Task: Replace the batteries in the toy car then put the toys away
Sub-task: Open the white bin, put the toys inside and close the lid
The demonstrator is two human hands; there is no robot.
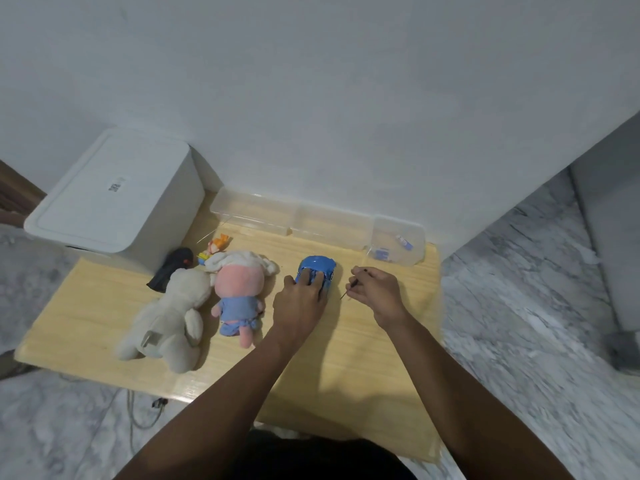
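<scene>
A blue toy car (318,268) stands on the wooden table (346,341) right of the toys. My left hand (299,303) lies over its near end, fingers curled on its top. Just right of the car, my right hand (375,292) pinches a thin dark screwdriver (349,287), whose tip points down to the table. A small clear tub (398,245) at the back right holds a few batteries (404,242). Left of the car lie a pink and blue plush doll (237,296), a beige plush (169,317), a black toy (171,273) and a small orange figure (216,247).
A long clear plastic bin (277,214) stands along the wall behind the toys. A white lidded box (110,199) sits at the table's back left corner. Marble floor surrounds the low table, with a cable (138,410) by its front left edge.
</scene>
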